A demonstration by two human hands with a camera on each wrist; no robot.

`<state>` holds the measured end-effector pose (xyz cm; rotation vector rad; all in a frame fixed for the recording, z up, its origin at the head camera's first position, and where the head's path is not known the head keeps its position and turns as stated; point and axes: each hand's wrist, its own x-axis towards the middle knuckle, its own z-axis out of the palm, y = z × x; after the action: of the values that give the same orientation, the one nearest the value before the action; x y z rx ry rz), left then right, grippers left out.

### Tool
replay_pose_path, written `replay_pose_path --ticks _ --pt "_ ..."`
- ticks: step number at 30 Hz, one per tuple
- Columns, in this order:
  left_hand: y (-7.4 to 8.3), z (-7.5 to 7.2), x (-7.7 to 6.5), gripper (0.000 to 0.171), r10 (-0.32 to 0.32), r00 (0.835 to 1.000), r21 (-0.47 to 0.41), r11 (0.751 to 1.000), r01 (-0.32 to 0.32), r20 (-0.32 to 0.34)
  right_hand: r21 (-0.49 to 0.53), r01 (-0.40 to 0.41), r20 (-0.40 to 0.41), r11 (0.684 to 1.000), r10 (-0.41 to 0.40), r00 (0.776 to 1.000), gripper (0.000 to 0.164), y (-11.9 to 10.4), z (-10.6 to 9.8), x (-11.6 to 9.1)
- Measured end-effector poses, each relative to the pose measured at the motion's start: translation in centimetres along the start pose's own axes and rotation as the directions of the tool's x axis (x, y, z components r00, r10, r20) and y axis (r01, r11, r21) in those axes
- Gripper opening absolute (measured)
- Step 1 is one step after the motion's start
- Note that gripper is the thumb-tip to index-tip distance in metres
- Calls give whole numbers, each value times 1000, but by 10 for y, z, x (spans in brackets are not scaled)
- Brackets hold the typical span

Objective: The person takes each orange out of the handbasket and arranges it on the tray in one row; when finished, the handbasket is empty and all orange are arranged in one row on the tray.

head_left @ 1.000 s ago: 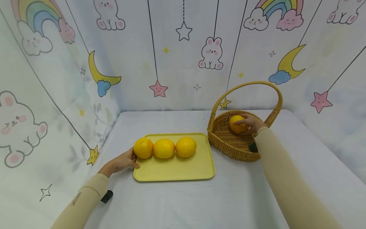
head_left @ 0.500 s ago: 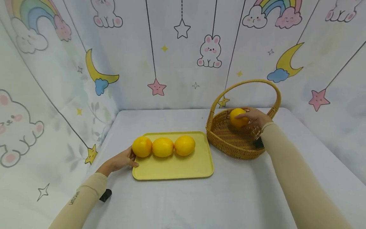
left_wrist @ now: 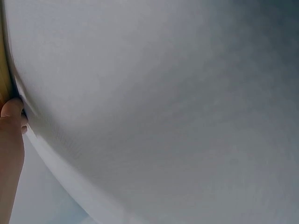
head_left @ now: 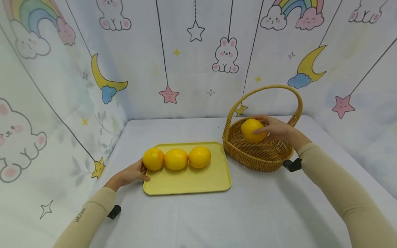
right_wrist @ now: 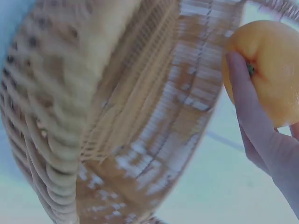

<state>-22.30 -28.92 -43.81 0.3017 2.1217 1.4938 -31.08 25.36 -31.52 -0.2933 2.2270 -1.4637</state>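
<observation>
In the head view my right hand (head_left: pixel 276 129) holds an orange (head_left: pixel 252 131), thumb and fingers round it, over the wicker basket (head_left: pixel 248 160). The right wrist view shows the orange (right_wrist: pixel 273 70) with a green stem spot, raised past the blurred basket rim (right_wrist: pixel 88 60). My left hand (head_left: pixel 131 174) grips the left edge of the yellow tray (head_left: pixel 189 184), thumb on the rim; its other fingers are partly hidden. On the tray's back half sit three yellow-orange fruits in a row: a left one (head_left: pixel 153 159), a middle one (head_left: pixel 176 159) and a right one (head_left: pixel 200 157).
The basket's tall arched handle (head_left: pixel 273 86) rises above its bowl, right of the tray. A white cloth (head_left: pixel 192 220) covers the table. Behind hangs a printed curtain (head_left: pixel 186 69). Black wrist devices show below each hand, one at the right wrist (head_left: pixel 292 165).
My right hand has lifted the orange out from the basket's bottom, most recently moving it left. The right forearm has swung outward. My left hand stays on the tray, and the three fruits have not moved.
</observation>
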Motion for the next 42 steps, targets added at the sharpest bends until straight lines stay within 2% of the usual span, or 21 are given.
replay_pose_path --ticks 5,13,16,21,24,29,34,38,41,42 --pt "0 -2 0 106 -2 1000 8 1000 2 -6 27 57 87 998 -59 994 72 -14 23 -10" --pt "2 1 -1 106 -6 1000 -8 1000 6 5 -87 114 201 990 -94 975 69 -27 73 -12" --pt "1 2 0 105 -7 1000 -6 1000 7 8 -37 98 222 994 -88 971 71 -27 91 -6" --pt "0 2 1 105 -10 1000 -6 1000 10 3 40 35 147 999 -41 988 73 -22 117 2" --pt "0 2 1 104 -13 1000 -10 1000 13 -4 23 18 61 1000 -20 998 74 -19 130 7" --pt "0 2 2 104 -8 1000 -10 1000 8 -1 -11 1 -46 1000 -1 999 74 -8 142 13" --pt "1 1 2 104 -8 1000 -6 1000 8 -1 -8 -10 -89 1000 9 996 76 0 148 12" --pt "0 0 2 105 -6 1000 -6 1000 6 -3 -178 2 -107 984 -21 994 75 6 150 14" --pt "0 0 1 107 -6 1000 5 1000 6 10 -335 15 -109 942 -55 992 76 12 152 19" --pt "0 0 1 107 -6 1000 5 1000 6 13 -357 18 -107 934 -60 992 76 13 153 20"
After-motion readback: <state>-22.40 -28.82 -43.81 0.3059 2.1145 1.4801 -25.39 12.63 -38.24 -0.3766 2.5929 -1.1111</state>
